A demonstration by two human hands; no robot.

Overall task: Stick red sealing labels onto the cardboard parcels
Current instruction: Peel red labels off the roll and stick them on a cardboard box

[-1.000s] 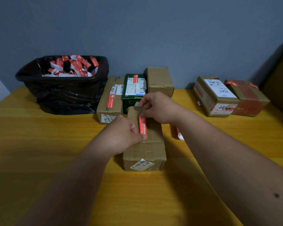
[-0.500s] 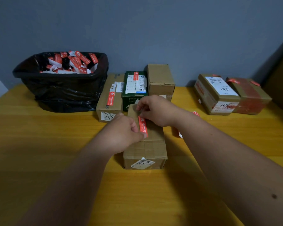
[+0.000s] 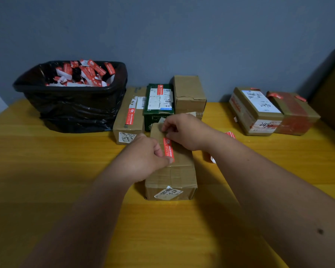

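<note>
A long cardboard parcel lies lengthwise in the middle of the yellow table. A red sealing label runs along its top. My left hand presses the label's near end with the thumb. My right hand holds down the far end with its fingertips. Behind stand a brown parcel with a red label, a green box with a red label and a plain brown box.
A black bin bag full of red and white label scraps sits at the back left. Two taped parcels stand at the back right. Loose red labels lie behind my right forearm. A grey wall closes the back.
Both hands stay on the label on the parcel's top. My view has shifted slightly; the hands have barely moved.
</note>
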